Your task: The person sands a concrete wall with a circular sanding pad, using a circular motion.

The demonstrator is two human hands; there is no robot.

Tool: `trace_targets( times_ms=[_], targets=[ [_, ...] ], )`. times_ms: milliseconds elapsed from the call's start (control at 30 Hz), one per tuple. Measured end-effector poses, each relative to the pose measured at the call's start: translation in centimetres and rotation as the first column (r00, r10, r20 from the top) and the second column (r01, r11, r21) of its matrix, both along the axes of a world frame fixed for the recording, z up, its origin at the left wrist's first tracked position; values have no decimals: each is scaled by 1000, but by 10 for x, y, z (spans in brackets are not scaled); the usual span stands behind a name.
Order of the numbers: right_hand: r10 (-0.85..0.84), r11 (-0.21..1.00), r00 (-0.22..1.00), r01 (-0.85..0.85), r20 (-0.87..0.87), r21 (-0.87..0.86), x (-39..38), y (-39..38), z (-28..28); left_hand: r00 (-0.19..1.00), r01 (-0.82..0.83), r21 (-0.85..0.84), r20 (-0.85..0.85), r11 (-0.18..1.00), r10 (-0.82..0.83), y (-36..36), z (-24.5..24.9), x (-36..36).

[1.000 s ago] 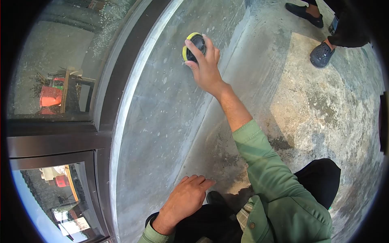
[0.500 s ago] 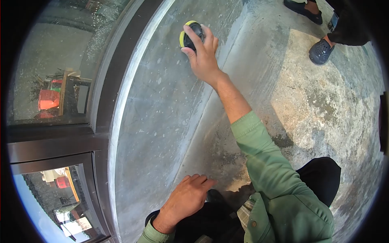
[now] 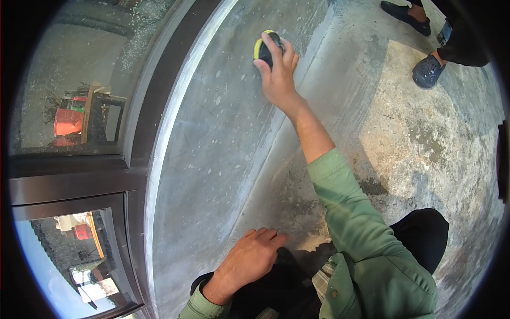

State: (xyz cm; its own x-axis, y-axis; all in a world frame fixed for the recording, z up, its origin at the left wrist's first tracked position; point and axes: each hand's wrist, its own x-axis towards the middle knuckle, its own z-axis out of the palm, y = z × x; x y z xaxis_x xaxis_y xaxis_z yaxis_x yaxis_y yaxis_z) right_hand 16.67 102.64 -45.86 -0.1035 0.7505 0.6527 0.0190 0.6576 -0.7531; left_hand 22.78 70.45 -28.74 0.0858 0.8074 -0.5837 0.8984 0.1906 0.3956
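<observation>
My right hand (image 3: 280,80) grips a round black hand pad with a yellow rim (image 3: 261,52), thumb on one side and fingers over the top. The pad lies against the smooth grey concrete ledge (image 3: 207,133), near its far end. Pale spots and faint smears mark that surface. Closer to my body, my left hand (image 3: 248,259) rests by my knee with its fingers loosely curled in. Nothing shows in it, though its palm is hidden.
Along the left runs a dark window frame (image 3: 79,183) with reflective glass. Rough, stained concrete floor (image 3: 404,127) spreads to the right, below the ledge's edge. Another person stands at the upper right, a dark clog (image 3: 427,72) and dark trouser leg showing.
My right hand has slid the pad rightward across the ledge, toward its outer edge. The view has shifted slightly. My left hand stays by my knee.
</observation>
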Motion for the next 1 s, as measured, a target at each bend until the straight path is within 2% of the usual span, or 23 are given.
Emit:
trace_targets(
  times_ms=[33,67,133,200,267,333,367,433,467,500,533,600,700,900,1000],
  targets=[
    [-9,954,1000,3,-18,-300,-5,34,-23,1000,-1,0,-11,1000,1,-4,-1,0],
    [-27,817,999,8,-24,-577,-4,61,-52,1000,-7,-7,-9,1000,7,-10,-2,2],
    [59,673,997,-10,41,-740,2,84,-95,1000,-5,35,-8,999,5,-13,-4,0],
    [93,836,996,-71,13,-544,3,67,-97,1000,7,15,-26,1000,-7,-15,-3,-3],
    [113,944,992,-123,-52,-305,4,-3,-37,1000,7,-40,-14,999,-8,-14,-4,1],
    [174,984,985,-174,15,-34,6,-64,13,1000,6,-26,1,1000,-6,-8,0,2],
    [168,985,986,-168,17,-36,9,-64,16,1000,13,-27,4,1000,-12,-6,1,2],
    [141,971,984,-159,110,178,8,-64,18,999,15,-21,44,1000,-14,-4,2,2],
    [90,994,994,-94,57,64,1,-48,6,999,6,-24,40,1000,-5,-5,1,1],
    [65,987,998,-65,-5,-147,-4,-23,-12,1000,3,-2,22,1000,-2,-8,2,0],
    [26,935,998,-43,-53,-351,-6,5,-34,1000,2,22,8,1000,-3,-10,1,1],
    [8,755,1000,-20,-21,-655,-7,50,-79,1000,-3,13,7,1000,3,-16,-1,5],
    [88,779,996,-77,-13,-622,2,52,-84,1000,4,0,-8,1000,-4,-16,0,3],
    [95,800,995,-82,-9,-595,2,37,-80,1000,10,1,-2,1000,-10,-14,6,9],
    [107,968,994,-104,-1,-227,5,-19,-25,1000,-1,-3,-5,1000,1,-15,4,7]
  ],
)
